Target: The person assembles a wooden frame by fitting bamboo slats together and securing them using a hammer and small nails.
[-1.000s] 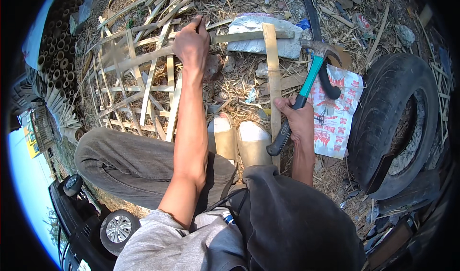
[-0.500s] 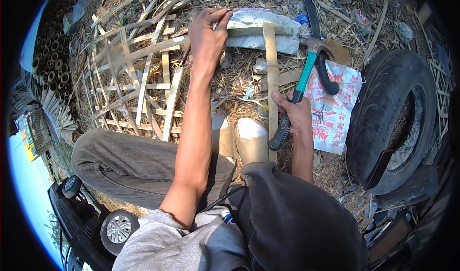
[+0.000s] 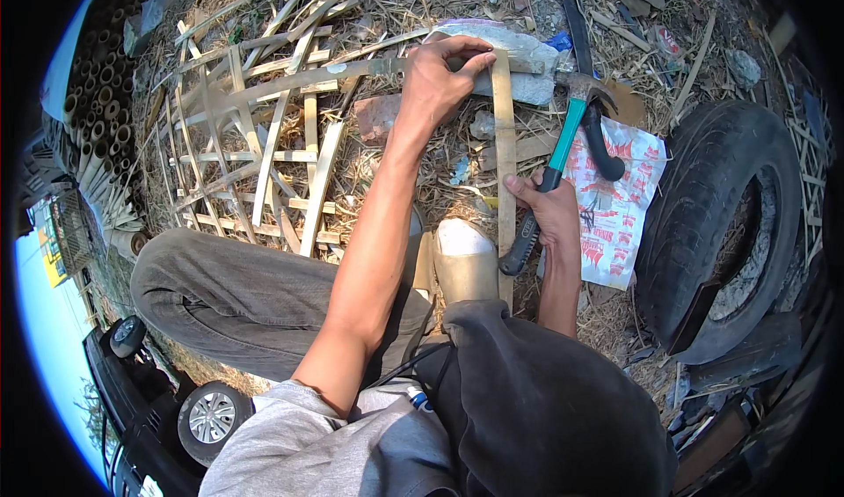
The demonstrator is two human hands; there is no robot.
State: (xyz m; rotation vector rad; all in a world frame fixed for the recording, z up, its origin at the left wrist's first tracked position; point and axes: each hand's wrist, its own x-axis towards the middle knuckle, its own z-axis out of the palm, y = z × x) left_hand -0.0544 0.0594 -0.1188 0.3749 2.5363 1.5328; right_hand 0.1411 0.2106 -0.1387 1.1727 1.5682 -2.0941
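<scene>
My left hand (image 3: pixel 438 84) reaches to the far end of a flat bamboo strip (image 3: pixel 504 136), thumb and forefinger pinched together there. Whatever is in that pinch is too small to make out. The strip runs from near my shoe over a crosswise bamboo slat (image 3: pixel 378 68), which lies on a pale stone block (image 3: pixel 527 88). In my right hand (image 3: pixel 549 208) is a claw hammer (image 3: pixel 565 136) with a green and black handle, its head pointing away from me. The thumb of that hand rests against the strip's edge.
A woven bamboo lattice (image 3: pixel 264 156) spreads to the left. On the right are a printed sheet (image 3: pixel 615 233) with a curved black handle (image 3: pixel 605 149) over it, and a tyre (image 3: pixel 694 224). A reddish brick (image 3: pixel 376 117) lies near the lattice. Bamboo poles (image 3: pixel 97 101) are stacked far left.
My left hand has moved right and slightly nearer, from over the slat to the strip's far end. The strip and my right hand with the hammer have shifted only slightly.
</scene>
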